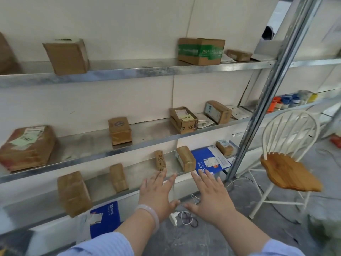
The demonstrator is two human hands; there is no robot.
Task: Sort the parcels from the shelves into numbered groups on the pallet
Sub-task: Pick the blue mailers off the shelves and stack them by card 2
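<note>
Grey metal shelving point(147, 70) runs along a white wall, its tiers dotted with brown cardboard parcels wrapped in glossy tape, among them a green-taped carton point(201, 50) on the top tier and a flat blue mailer envelope point(210, 159) on the lower tier. Both the left hand point(156, 194) and the right hand point(210, 196) hang spread wide and empty before that lower tier, near a small upright taped parcel point(160, 160). Labels are too blurred to read, and no pallet shows.
</note>
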